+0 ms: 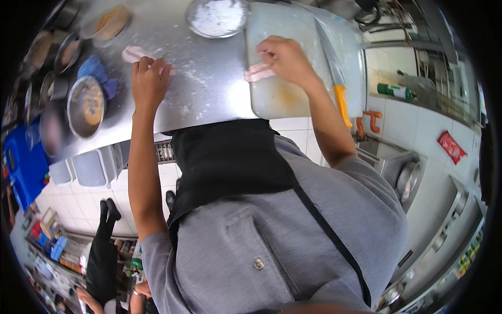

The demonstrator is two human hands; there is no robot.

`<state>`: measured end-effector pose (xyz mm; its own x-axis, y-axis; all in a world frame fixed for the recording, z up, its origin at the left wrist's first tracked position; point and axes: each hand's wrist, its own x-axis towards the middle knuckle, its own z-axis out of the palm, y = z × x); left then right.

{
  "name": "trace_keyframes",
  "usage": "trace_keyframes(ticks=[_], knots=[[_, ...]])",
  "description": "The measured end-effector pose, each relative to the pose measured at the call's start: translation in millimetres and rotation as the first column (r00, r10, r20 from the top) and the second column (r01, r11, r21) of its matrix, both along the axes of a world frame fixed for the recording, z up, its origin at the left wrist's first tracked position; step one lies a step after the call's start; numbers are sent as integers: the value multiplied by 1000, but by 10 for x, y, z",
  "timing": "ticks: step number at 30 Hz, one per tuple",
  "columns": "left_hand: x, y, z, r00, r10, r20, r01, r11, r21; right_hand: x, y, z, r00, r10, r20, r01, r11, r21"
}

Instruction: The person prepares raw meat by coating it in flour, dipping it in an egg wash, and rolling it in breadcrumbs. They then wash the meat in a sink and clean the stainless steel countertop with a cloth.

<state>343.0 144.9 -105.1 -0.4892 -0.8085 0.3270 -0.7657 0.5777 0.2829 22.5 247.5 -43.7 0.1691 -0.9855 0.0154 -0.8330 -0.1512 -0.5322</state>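
My left hand point(149, 84) is over the stainless steel table point(211, 78), its fingers closed on a pale pink strip of raw meat point(133, 54). One end of that strip sticks out beyond the fingers and a short end shows on the right. My right hand point(290, 59) is above the white cutting board point(278, 104). Its bent fingers pinch the end of a second pale pink meat strip point(257, 72), which reaches over the board's left edge. Beyond the hands stands a round metal pan of white powder point(217, 17). My right fingertips are partly hidden and blurred.
A knife with a yellow handle point(341, 104) lies along the board's right side. To the left are a metal bowl of yellow liquid point(86, 108), a blue cloth point(96, 72), several other bowls and a plastic tub point(111, 23). Another person's legs point(104, 251) show behind me.
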Motion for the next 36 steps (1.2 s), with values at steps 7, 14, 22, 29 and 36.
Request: trace_keyframes(ticks=[7,14,22,29,36], knots=[[-464,140,3,990,-102,-101,112,989,99,-586,359,-62,971,45,-234,-49,999,-12],[-1571,464,-157,933,-207,-295,341,770,539,-842,72,-390,945,153,-290,-113,982,152],[-1194,480,36,822,-27,-568,485,556,675,-441,78,149,993,108,-57,-87,955,283],[124,-265,336,567,404,-718,519,501,692,593,-344,-203,798,-57,601,-186,924,334],[617,-1051,-152,947,165,-276,13,838,545,1450,-688,-610,768,-285,573,-48,867,496]])
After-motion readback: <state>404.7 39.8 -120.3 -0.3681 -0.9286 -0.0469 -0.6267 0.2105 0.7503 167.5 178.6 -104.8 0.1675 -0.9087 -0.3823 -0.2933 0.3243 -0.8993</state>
